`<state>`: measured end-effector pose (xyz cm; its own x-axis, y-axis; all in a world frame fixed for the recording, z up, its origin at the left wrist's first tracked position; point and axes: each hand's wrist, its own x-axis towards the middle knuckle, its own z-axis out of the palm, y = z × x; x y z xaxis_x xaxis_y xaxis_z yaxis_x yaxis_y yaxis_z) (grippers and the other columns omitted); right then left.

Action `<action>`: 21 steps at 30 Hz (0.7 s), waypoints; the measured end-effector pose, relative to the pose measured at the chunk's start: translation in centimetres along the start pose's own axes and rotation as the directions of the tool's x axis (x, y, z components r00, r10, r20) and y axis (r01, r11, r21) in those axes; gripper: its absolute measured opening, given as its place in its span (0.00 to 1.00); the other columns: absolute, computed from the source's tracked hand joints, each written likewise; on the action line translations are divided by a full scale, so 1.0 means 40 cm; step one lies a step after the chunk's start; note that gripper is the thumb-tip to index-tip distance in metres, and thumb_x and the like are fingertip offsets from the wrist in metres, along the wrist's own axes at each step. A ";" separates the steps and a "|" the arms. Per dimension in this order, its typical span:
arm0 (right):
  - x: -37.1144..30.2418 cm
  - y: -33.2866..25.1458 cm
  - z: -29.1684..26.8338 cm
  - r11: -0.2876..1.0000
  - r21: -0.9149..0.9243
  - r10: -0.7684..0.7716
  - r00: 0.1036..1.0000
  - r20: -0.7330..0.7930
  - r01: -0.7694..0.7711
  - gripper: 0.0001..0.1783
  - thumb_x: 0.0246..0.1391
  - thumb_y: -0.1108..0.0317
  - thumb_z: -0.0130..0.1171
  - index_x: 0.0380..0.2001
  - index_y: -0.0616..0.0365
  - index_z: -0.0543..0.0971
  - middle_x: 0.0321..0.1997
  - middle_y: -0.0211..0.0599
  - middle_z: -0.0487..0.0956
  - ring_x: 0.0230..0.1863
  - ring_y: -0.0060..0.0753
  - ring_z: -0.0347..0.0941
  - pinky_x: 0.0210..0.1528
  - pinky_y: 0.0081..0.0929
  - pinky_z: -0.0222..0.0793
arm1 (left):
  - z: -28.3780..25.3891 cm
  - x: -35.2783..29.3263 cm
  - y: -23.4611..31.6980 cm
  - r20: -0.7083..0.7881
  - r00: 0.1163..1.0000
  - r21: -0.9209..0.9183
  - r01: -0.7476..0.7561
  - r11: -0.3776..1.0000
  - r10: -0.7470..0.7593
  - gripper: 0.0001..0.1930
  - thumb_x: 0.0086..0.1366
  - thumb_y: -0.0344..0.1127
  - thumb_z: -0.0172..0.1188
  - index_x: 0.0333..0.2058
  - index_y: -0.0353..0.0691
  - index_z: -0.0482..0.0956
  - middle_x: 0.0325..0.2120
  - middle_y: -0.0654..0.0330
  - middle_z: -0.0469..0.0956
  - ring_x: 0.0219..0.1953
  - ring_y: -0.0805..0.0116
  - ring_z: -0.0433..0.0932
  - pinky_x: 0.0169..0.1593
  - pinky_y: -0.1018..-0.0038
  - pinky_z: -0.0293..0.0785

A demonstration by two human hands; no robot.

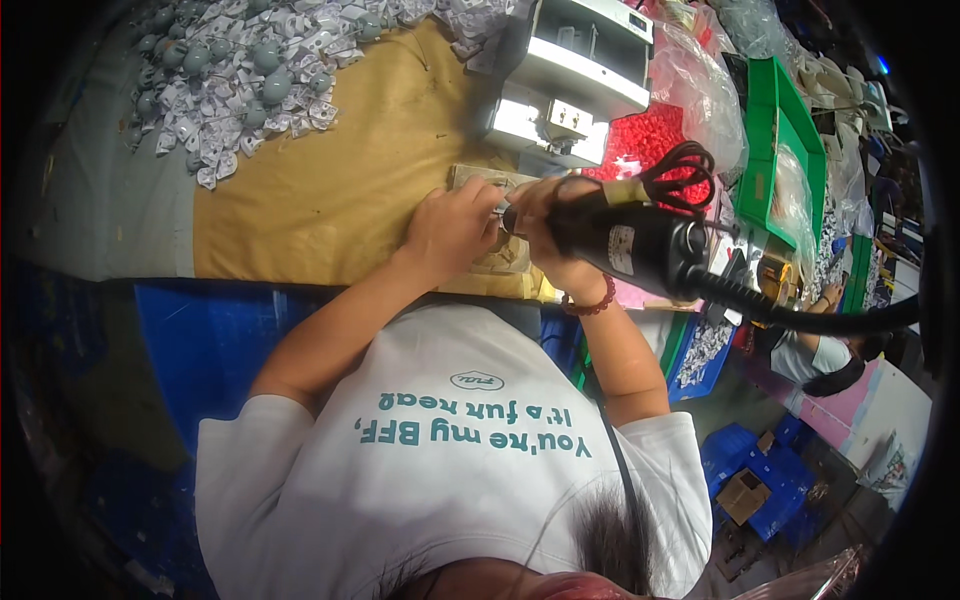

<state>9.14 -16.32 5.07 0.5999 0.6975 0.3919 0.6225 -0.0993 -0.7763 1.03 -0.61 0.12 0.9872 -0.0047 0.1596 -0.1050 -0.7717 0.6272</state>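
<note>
My right hand is closed round the front of a black electric screwdriver, which lies nearly level with its tip toward my left hand. My left hand is closed, fingertips pinching a small pale part right at the screwdriver's tip. The fingers hide most of that part. Both hands are over a tape-covered block at the table's near edge. A coiled black cord sits on top of the screwdriver, and a thick black cable runs from its rear to the right.
Beyond my hands stands a white screw feeder. Small red parts heap beside it, near a green crate. White and grey parts pile at far left on the tan table cover. Another person is at the right.
</note>
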 end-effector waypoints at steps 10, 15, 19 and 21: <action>-0.018 -0.001 0.023 0.998 -0.027 0.060 0.998 0.026 -0.059 0.13 0.55 0.84 0.49 0.43 0.60 0.68 0.29 0.35 0.72 0.34 0.33 0.72 0.52 0.40 0.72 | 0.001 0.002 0.001 -0.015 1.000 -0.040 0.013 0.999 -0.014 0.17 0.51 0.32 0.65 0.41 0.45 0.72 0.37 0.60 0.74 0.34 0.55 0.78 0.37 0.60 0.74; 0.007 0.003 -0.014 0.988 -0.065 0.130 0.981 -0.146 -0.140 0.13 0.52 0.83 0.55 0.41 0.63 0.69 0.30 0.37 0.75 0.33 0.33 0.75 0.44 0.35 0.74 | -0.020 0.002 0.011 0.033 0.991 -0.100 0.131 0.986 -0.128 0.18 0.55 0.35 0.66 0.45 0.45 0.75 0.41 0.59 0.73 0.37 0.52 0.78 0.39 0.58 0.75; 0.072 -0.007 -0.087 0.777 0.605 0.529 0.701 -0.479 -0.173 0.11 0.54 0.75 0.64 0.38 0.61 0.72 0.30 0.34 0.77 0.29 0.27 0.76 0.35 0.28 0.73 | -0.011 -0.016 0.012 0.026 0.983 -0.066 0.185 0.981 -0.183 0.17 0.59 0.38 0.65 0.45 0.45 0.75 0.46 0.59 0.72 0.39 0.51 0.79 0.39 0.58 0.75; 0.045 0.077 -0.134 0.773 0.590 0.593 0.598 -0.539 -0.234 0.14 0.56 0.72 0.64 0.43 0.63 0.73 0.34 0.34 0.77 0.33 0.26 0.76 0.38 0.26 0.73 | -0.007 -0.018 0.016 0.021 0.987 -0.069 0.160 0.985 -0.159 0.17 0.58 0.37 0.66 0.45 0.45 0.76 0.46 0.61 0.74 0.40 0.53 0.79 0.40 0.60 0.75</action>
<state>14.85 -19.18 6.04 0.9989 -0.0239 0.0405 0.0441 0.1789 -0.9829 0.24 -0.93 0.62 0.9936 0.1048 0.0422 0.0460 -0.7165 0.6961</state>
